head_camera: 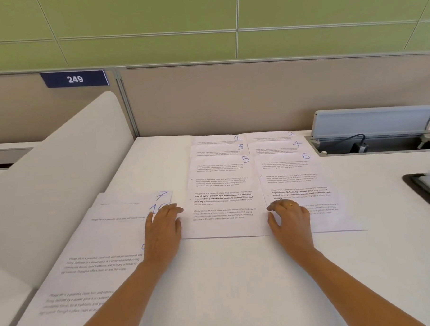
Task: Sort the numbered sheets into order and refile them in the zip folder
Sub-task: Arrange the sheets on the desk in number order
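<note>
Head view: left hand point(162, 225) apparently touches sheets point(106, 241).

Nine sheets point(222, 182), two hands point(162, 229), one ring point(290, 204)

Matt paper sheets point(223, 199) on the smooth, matt desk point(239, 285) — at the desk's far edge, cloth-faced partition point(218, 101), brushed-metal lid point(372, 121).

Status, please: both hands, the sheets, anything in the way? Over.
Left hand flat on sheet 10. Right hand resting on sheet 6. Sheets 1 to 6 in order; sheet 7 lies left. Zip folder far right.
</note>
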The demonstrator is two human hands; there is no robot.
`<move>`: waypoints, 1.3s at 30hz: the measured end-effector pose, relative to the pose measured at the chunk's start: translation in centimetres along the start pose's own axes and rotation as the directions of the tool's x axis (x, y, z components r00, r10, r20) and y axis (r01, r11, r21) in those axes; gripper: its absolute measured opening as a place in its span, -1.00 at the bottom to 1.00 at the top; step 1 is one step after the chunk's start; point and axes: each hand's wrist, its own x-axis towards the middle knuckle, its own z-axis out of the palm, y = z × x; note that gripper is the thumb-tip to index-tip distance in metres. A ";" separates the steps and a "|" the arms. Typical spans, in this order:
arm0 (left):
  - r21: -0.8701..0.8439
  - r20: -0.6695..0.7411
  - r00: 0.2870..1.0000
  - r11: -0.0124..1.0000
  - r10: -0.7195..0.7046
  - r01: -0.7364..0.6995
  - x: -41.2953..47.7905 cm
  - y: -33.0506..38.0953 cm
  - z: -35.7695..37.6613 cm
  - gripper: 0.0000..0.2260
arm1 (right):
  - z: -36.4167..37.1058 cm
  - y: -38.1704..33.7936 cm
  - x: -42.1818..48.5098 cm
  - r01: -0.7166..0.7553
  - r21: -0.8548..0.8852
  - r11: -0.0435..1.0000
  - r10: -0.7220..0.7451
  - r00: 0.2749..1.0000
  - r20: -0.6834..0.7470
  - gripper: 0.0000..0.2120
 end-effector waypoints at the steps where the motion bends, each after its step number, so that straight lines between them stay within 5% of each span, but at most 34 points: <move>1: -0.021 -0.003 0.999 0.999 -0.049 0.049 -0.2 -0.6 -0.9 -0.73 | 0.4 -1.1 -0.6 0.053 0.005 0.999 -0.053 0.999 0.000 -0.84; 6: -0.031 0.035 0.977 0.977 -0.211 0.212 -1.8 -4.2 -4.1 -0.65 | 2.2 -5.1 -2.2 0.235 0.006 0.972 -0.235 0.971 0.053 -0.86; 12: 0.051 0.052 0.953 0.954 -0.299 0.297 -4.2 -6.9 -7.0 -0.66 | 2.4 -5.5 -2.6 0.198 0.025 0.980 -0.198 0.950 0.240 -0.71; 19: 0.207 0.277 0.865 0.905 -0.417 0.370 -6.4 -7.8 -8.3 -0.55 | 2.4 -5.8 -2.6 0.218 -0.001 0.976 -0.213 0.954 0.212 -0.74; 25: 0.252 0.274 0.862 0.897 -0.425 0.362 -6.9 -7.6 -8.2 -0.53 | 2.1 -6.6 -2.6 0.255 0.048 0.966 -0.259 0.948 0.186 -0.76; 29: 0.247 0.279 0.859 0.897 -0.429 0.367 -7.0 -7.5 -8.2 -0.53 | 2.7 -9.7 -1.8 0.300 0.230 0.926 -0.342 0.924 0.172 -0.78; 34: 0.231 0.279 0.861 0.900 -0.426 0.371 -7.1 -7.4 -8.3 -0.53 | 4.0 -17.1 1.1 -0.125 0.503 0.855 -0.157 0.862 0.482 -0.71; 39: 0.231 0.275 0.863 0.901 -0.424 0.368 -7.1 -7.6 -8.3 -0.53 | 6.6 -22.1 4.5 -0.641 0.444 0.626 0.111 0.637 0.763 -0.82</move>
